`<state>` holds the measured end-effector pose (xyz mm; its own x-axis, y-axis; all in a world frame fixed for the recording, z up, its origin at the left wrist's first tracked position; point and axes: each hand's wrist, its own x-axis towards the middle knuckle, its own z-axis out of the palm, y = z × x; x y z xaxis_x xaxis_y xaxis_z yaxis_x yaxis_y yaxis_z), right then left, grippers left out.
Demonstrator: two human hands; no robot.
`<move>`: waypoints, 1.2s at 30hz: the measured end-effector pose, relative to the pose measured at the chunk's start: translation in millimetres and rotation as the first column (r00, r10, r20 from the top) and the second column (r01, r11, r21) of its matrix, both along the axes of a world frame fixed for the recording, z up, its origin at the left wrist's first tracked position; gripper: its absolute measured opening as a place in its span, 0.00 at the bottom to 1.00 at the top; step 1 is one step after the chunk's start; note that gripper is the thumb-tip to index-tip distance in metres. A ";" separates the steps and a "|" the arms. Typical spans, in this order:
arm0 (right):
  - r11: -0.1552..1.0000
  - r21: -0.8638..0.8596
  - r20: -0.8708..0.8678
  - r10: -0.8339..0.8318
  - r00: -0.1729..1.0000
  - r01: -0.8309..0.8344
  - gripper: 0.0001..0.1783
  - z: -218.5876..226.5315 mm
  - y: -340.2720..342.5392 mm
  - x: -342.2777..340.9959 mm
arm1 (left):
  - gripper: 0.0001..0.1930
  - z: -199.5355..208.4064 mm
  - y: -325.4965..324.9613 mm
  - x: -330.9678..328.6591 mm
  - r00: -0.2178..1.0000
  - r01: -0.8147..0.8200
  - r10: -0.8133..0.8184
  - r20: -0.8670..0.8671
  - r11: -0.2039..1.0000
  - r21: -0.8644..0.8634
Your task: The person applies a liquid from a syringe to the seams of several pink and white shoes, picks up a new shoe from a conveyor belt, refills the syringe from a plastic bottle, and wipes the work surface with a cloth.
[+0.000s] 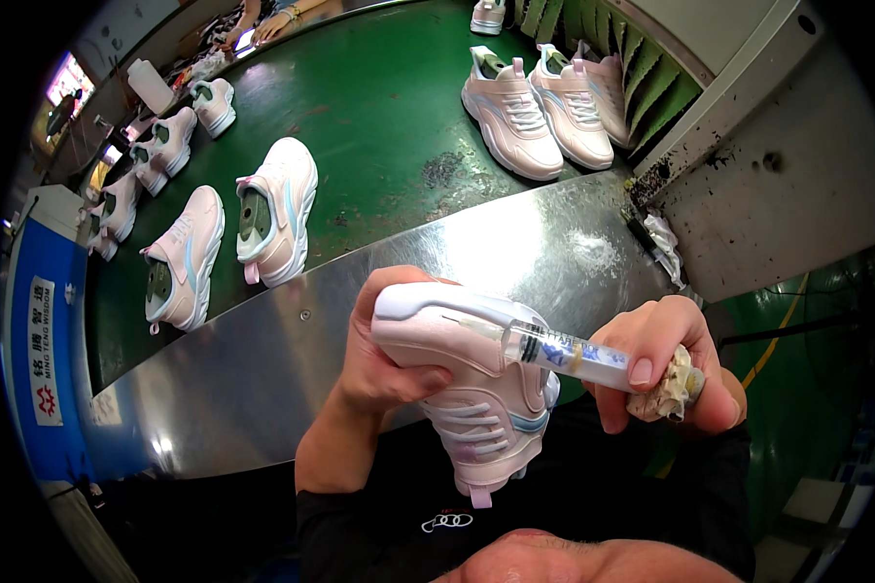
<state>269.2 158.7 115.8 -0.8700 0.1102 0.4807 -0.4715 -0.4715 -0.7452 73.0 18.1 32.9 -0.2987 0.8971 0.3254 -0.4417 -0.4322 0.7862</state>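
Observation:
My left hand (384, 355) is closed around the toe of a pale pink sneaker (486, 428) with white laces and a light blue stripe. The shoe is tilted, its white sole turned up and away, its heel loop toward my body. In my right hand (676, 350) is a clear plastic syringe (574, 358) with blue print. Its thin needle points left, at the seam between the sole and the pink upper; whether the tip touches cannot be made out. Whitish, crusty stuff (669, 389) clings about the plunger end, beside my right thumb.
A metal ledge (253, 389) borders the green belt (369, 107). Two sneakers (280, 209) lie left; several more (170, 141) line the far left edge. Others (520, 117) stand by green flaps (651, 87) at right. Another person's hands (274, 24) are at the far edge.

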 end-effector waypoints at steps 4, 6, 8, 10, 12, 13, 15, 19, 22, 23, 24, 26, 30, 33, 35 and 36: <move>1.000 0.006 0.005 0.021 1.000 -0.021 0.36 -0.2 -1.1 -2.7 | 0.36 2.7 -0.8 1.9 0.997 -0.055 0.056 -0.060 0.998 0.010; 1.000 0.000 0.000 0.022 1.000 -0.022 0.36 0.0 -2.0 -2.9 | 0.36 5.5 -2.5 0.2 0.993 -0.078 0.080 -0.083 0.997 0.023; 1.000 0.016 0.002 -0.002 1.000 0.002 0.35 1.5 -2.7 -2.6 | 0.37 9.5 -4.5 -3.7 0.988 -0.109 0.113 -0.102 0.993 0.042; 1.000 -0.001 0.007 0.000 1.000 0.000 0.35 2.8 -4.1 -3.4 | 0.36 11.4 -4.7 -5.3 0.997 -0.073 0.075 -0.030 0.994 0.079; 1.000 -0.016 0.017 0.001 1.000 0.000 0.35 3.1 -4.9 -5.9 | 0.35 12.6 -4.5 -6.2 0.998 -0.038 0.033 0.045 0.992 0.120; 1.000 -0.012 0.000 0.013 1.000 -0.013 0.35 2.9 -5.2 -8.8 | 0.35 12.9 -4.2 -6.4 0.999 -0.034 0.032 0.014 0.989 0.142; 1.000 -0.005 -0.015 0.026 1.000 -0.027 0.35 3.3 -5.5 -11.3 | 0.35 14.6 -4.8 -5.1 0.999 -0.029 0.032 -0.015 0.986 0.166; 0.997 0.002 0.011 0.071 0.997 -0.071 0.35 -0.6 -3.6 -13.7 | 0.36 20.4 -8.4 -0.2 0.997 -0.052 0.056 -0.049 0.995 0.087; 0.997 -0.008 0.035 0.077 0.996 -0.077 0.35 -1.6 -5.2 -14.7 | 0.37 19.7 -6.2 -1.0 0.998 -0.025 0.032 -0.058 0.992 0.124; 0.997 -0.018 0.052 0.075 0.996 -0.074 0.34 -1.3 -6.1 -14.9 | 0.38 19.4 -5.4 -1.7 0.997 -0.005 0.018 -0.077 0.987 0.160; 0.997 -0.019 0.053 0.075 0.996 -0.074 0.34 -0.9 -6.4 -14.9 | 0.38 19.4 -5.6 -1.9 0.997 -0.005 0.018 -0.076 0.987 0.159; 0.998 -0.024 0.072 0.064 0.995 -0.063 0.34 -0.5 -6.8 -14.7 | 0.38 19.3 -6.3 -2.3 0.994 -0.024 0.041 -0.102 0.986 0.163; 0.999 -0.022 0.104 0.041 0.994 -0.039 0.34 0.4 -6.0 -12.6 | 0.38 22.3 -8.9 0.2 0.995 -0.078 0.082 -0.058 0.994 0.074; 0.999 -0.018 0.084 0.043 0.996 -0.041 0.34 -1.4 -5.0 -12.5 | 0.38 17.0 -9.1 -3.2 0.989 -0.113 0.120 -0.091 0.991 0.078; 0.999 -0.002 0.083 0.034 0.996 -0.034 0.35 -2.9 -4.9 -11.8 | 0.39 12.5 -10.9 -7.0 0.977 -0.141 0.152 -0.146 0.987 0.083; 1.000 0.003 0.084 0.028 0.996 -0.029 0.35 -3.6 -4.7 -11.2 | 0.39 12.7 -11.2 -6.8 0.978 -0.138 0.148 -0.145 0.987 0.080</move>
<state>257.9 153.9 112.2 -0.9099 0.0829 0.4064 -0.3937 -0.4808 -0.7835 66.1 6.8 45.5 -0.3653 0.8223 0.4364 -0.2505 -0.5383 0.8046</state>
